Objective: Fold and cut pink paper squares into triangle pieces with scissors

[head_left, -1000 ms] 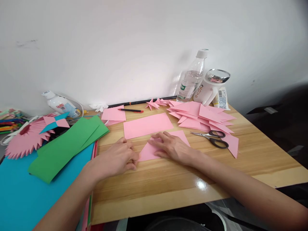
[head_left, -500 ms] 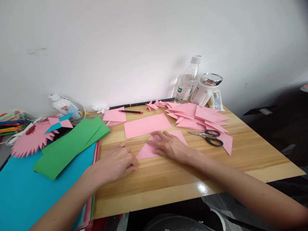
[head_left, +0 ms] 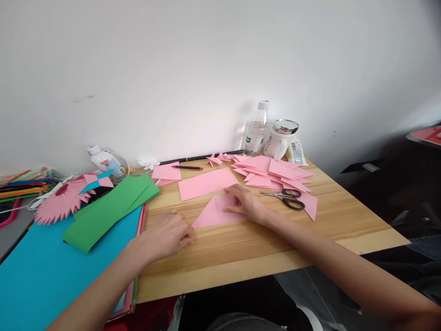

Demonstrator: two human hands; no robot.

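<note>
A folded pink paper (head_left: 212,214) lies on the wooden table in front of me, its left end tapering to a point. My left hand (head_left: 170,233) is at that point, fingers curled, the fingertips touching the tip of the paper. Over the right part of the same paper rests my right hand (head_left: 246,204), fingers bent and the thumb apart from them; it hides the paper's right end. Just behind lies a flat pink strip (head_left: 208,184). To the right are black-handled scissors (head_left: 287,197), partly over another pink piece (head_left: 309,204).
Folded pink papers (head_left: 272,172) are heaped at the back right, before a water bottle (head_left: 255,133) and a white mug (head_left: 279,140). A pen (head_left: 188,168) lies on pink paper. Leftward are green strips (head_left: 106,214), blue sheets (head_left: 44,271) and a pink pleated piece (head_left: 64,202).
The view has shifted, moving the scene slightly. My right hand has slid a little right over the paper, its fingers more bent. My left hand stays at the paper's left tip.
</note>
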